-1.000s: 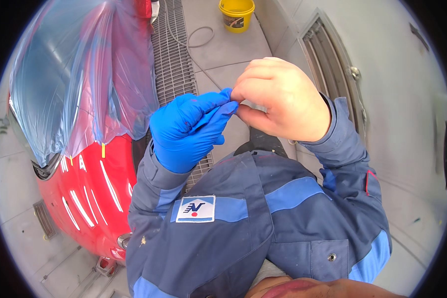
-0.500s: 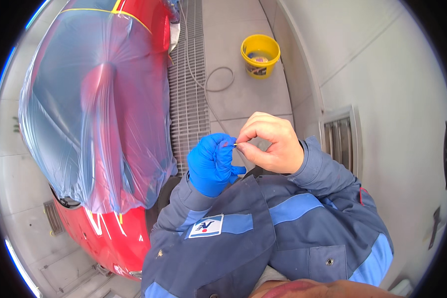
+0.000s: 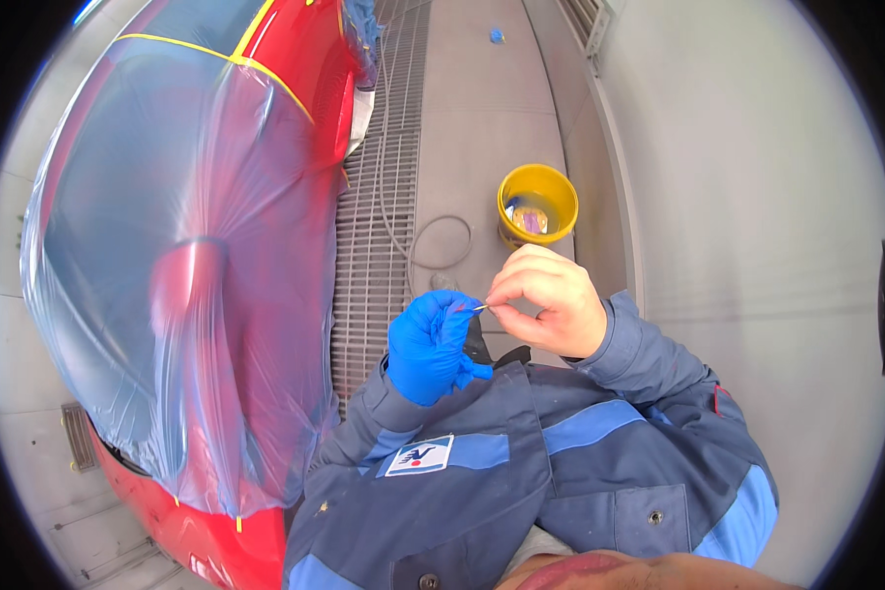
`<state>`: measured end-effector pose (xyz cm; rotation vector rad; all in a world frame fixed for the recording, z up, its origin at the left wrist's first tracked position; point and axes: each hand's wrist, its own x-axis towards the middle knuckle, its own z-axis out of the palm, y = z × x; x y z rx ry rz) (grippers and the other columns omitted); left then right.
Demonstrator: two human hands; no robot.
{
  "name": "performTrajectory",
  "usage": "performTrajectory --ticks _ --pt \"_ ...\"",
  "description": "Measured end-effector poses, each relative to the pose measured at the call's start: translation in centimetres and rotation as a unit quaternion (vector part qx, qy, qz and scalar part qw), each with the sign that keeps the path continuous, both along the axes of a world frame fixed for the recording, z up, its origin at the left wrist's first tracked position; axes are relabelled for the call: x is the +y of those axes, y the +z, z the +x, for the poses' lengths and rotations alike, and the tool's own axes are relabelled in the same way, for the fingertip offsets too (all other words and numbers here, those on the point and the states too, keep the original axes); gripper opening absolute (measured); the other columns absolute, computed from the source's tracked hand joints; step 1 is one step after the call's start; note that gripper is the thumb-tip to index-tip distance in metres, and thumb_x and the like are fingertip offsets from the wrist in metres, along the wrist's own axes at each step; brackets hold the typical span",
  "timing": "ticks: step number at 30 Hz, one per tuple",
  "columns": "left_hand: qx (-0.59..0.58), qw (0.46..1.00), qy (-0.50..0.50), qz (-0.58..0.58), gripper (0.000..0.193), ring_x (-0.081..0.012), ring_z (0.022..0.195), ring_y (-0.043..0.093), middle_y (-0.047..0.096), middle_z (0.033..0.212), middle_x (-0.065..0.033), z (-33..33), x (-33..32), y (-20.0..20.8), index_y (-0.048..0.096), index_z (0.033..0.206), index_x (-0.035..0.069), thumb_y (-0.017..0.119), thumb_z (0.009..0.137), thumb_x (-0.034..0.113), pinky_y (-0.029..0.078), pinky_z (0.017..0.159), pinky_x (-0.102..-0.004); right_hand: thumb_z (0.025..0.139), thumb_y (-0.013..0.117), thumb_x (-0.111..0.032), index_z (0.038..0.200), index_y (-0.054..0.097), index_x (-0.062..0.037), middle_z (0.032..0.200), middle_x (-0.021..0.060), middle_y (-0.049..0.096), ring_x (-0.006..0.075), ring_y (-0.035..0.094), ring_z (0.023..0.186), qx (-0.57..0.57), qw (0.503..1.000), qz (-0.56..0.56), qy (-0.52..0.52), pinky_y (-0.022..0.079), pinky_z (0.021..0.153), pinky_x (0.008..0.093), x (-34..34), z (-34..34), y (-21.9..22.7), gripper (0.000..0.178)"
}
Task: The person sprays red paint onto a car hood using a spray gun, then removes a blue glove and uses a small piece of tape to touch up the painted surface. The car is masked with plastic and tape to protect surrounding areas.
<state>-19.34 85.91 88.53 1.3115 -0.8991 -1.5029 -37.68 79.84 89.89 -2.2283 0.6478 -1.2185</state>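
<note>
The left hand (image 3: 431, 344) wears a blue glove; the right hand (image 3: 553, 300) is bare. Both are raised in front of the chest, close together, the fingertips nearly meeting. Between them is a thin yellowish sliver (image 3: 480, 308), too small to identify further. The left hand is mostly closed, its thumb and forefinger pinched on the near-left end of the sliver, the remaining fingers folded in. The glove bears a small reddish mark near the fingertips. The right hand is half curled, with thumb and forefinger pressed together on the other end and a gap showing behind the pinch.

The wearer has on a dark blue jacket (image 3: 482, 501) with lighter blue bands and a square white badge (image 3: 419, 456) on the left chest. To the left stands a red car (image 3: 320, 79), largely draped in a thin, see-through plastic sheet (image 3: 108, 197), which hangs in folds. Yellow tape (image 3: 172, 42) runs across the sheet in its upper part.

Beside the car lies a metal floor grating (image 3: 364, 295). A grey hose (image 3: 469, 246) runs along it and forms a loop on the floor. Beyond the right hand stands an upright yellow bucket (image 3: 539, 177); its contents cannot be made out clearly. Farther off, a small blue scrap (image 3: 497, 36) lies on the floor. A pale wall (image 3: 747, 197) rises on the right.
</note>
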Motion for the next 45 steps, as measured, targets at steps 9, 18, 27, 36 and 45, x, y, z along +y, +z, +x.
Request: performTrajectory --ticks 9,18,27,36,45 --pt "-0.021 0.991 -0.123 0.056 0.03 -0.0103 0.043 0.052 0.055 0.069 -0.0037 7.0 -24.4 -1.4 0.062 0.104 0.004 0.05 0.101 0.031 0.049 0.038 -0.0267 0.08 0.068 -0.003 0.081 0.062 -0.0016 0.074 0.0067 0.061 0.0167 0.059 0.067 0.002 0.975 0.213 -0.065 0.048 0.062 0.0293 -23.0 2.1 -1.9 0.006" --pt "0.027 0.965 -0.255 0.064 0.026 -0.002 0.054 0.046 0.067 0.096 -0.0034 8.1 -36.9 -9.2 0.06 0.115 0.006 0.061 0.096 0.024 0.038 0.047 -0.017 0.095 0.056 -0.012 0.082 0.065 0.0012 0.075 0.0019 0.064 0.0081 0.056 0.069 -0.07 0.908 0.369 -0.188 0.047 0.065 0.0252 -37.3 0.2 -7.1 0.02" --pt "-0.04 0.967 -0.25 0.002 0.033 -0.012 0.09 0.062 0.065 0.116 -0.0092 6.6 -57.8 -14.5 0.056 0.129 0.005 0.053 0.1 0.021 0.05 0.077 -0.023 0.087 0.068 -0.006 0.091 0.068 0.0018 0.08 -0.0009 0.066 0.0053 0.057 0.072 -0.113 0.875 0.408 -0.236 0.049 0.067 0.0219 -61.5 -2.3 -14.4 0.009" --pt "-0.164 0.942 -0.292 0.035 0.043 -0.0231 0.09 0.068 0.069 0.103 -0.0139 -8.4 -87.6 -13.2 0.064 0.116 0.004 0.063 0.091 0.04 0.053 0.077 -0.0334 0.071 0.075 -0.005 0.082 0.068 -0.0044 0.08 0.0084 0.067 0.0257 0.063 0.074 0.154 0.968 0.188 -0.061 0.051 0.066 0.0343 -85.0 -11.3 -11.2 0.013" --pt "-0.113 0.97 -0.216 0.005 0.035 -0.0216 0.065 0.065 0.066 0.08 -0.0129 -10.8 -103.4 -13.3 0.065 0.099 0.004 0.062 0.093 0.038 0.051 0.062 -0.0357 0.071 0.074 -0.008 0.084 0.069 -0.0058 0.083 0.0056 0.068 0.0247 0.064 0.078 0.275 0.951 0.125 0.062 0.051 0.07 0.0372 -103.4 -11.8 -9.5 0.014"
